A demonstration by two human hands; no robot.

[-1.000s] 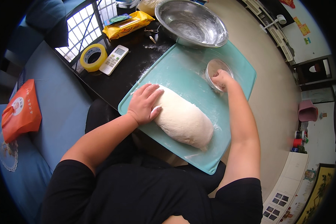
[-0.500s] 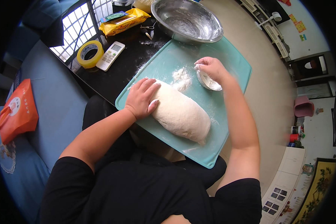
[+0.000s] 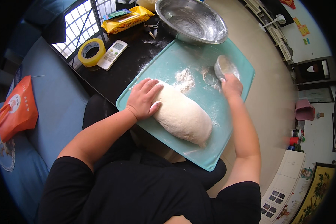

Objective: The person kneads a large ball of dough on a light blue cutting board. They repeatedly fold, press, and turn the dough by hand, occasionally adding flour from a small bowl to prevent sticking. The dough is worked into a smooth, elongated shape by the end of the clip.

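A thick, rounded loaf of white dough (image 3: 184,115) lies across the turquoise board (image 3: 171,145). My left hand (image 3: 143,98) rests on its left end, the fingers spread over the surface and dusted with flour. At the right side of the board, my right hand (image 3: 232,86) grips a small bowl (image 3: 224,66), which is tilted and slightly blurred. A ring-shaped flour mark (image 3: 210,77) shows on the board beside the bowl. Between that mark and the dough sits a small heap of flour (image 3: 185,80).
A large metal basin (image 3: 192,22), floury inside, stands at the board's far edge. On the black table (image 3: 132,52) are a roll of yellow tape (image 3: 86,61), a white remote control (image 3: 112,55) and a yellow packet (image 3: 128,20). An orange bag (image 3: 20,110) lies on the blue sofa at left.
My right hand has moved from above the small bowl to its near side, taken hold of it, and shifted it right, tilting it. The left hand stays on the dough.
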